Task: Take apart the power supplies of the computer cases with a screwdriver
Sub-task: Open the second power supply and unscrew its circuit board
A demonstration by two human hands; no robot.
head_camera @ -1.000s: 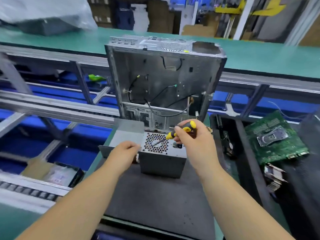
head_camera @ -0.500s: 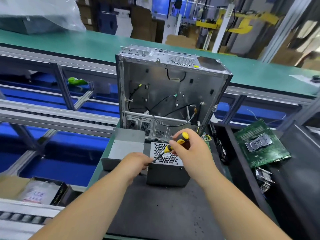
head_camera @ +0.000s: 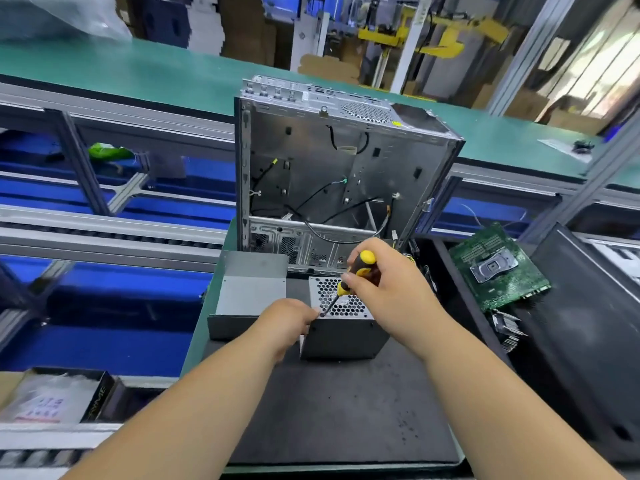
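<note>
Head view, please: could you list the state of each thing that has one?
Power supply: upright on the mat, closed.
Screwdriver: gripped, tip at the grille's near-left corner.
Right hand: grips the screwdriver.
Left hand: steadies the supply.
Computer case: open, gutted.
Grey cover: lying loose.

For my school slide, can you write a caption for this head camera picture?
Right hand drives a yellow-and-black screwdriver into a power supply steadied by the left hand.

The single head-worn view looks forward and down, close over the left hand and right hand.
</note>
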